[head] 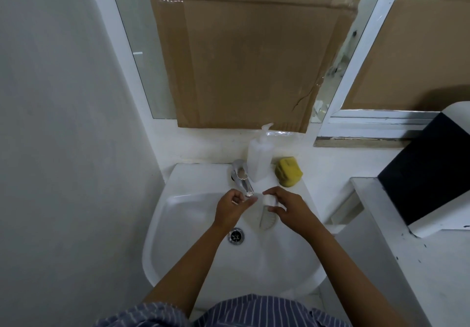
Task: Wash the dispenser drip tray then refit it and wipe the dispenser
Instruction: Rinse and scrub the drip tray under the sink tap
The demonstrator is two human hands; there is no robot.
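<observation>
Over the white sink [178, 225] my right hand [290, 209] grips the white ribbed drip tray [267, 218] by its upper end, and the tray hangs down into the basin. My left hand [232, 208] is just left of the tray, under the spout of the chrome tap [241, 176], its fingers loosely curled and its thumb stretched toward the tray; it holds nothing. The black and white dispenser [429, 171] stands on the counter at the right.
A white pump soap bottle [259, 158] and a yellow sponge [288, 171] sit on the sink's back rim. The drain [236, 235] lies below my hands. Cardboard [241, 59] covers the mirror behind. A wall closes the left side.
</observation>
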